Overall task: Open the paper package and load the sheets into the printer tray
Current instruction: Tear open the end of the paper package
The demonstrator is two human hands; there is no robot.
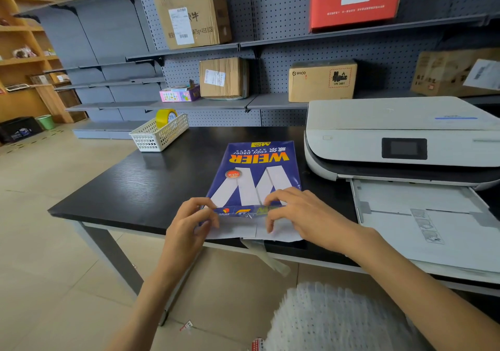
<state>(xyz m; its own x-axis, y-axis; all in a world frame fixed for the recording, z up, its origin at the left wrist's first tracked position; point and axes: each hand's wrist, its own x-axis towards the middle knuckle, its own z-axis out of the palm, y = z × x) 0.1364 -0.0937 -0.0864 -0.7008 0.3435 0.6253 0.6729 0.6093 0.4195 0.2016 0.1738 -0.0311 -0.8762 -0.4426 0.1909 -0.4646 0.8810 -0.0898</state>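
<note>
While the blue paper package [254, 177] lies flat on the black table [130, 188] just left of the printer [400, 139] and its pulled-out tray [422, 215], the left hand [189, 221] and right hand [303, 212] pinch its unfolded near-end flaps, fingers [270, 223] curled closed on the wrapper.

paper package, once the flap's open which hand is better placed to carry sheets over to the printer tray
Right, probably. The right hand grips the paper package on the side nearest the printer tray; the left hand holds the far corner.
</note>
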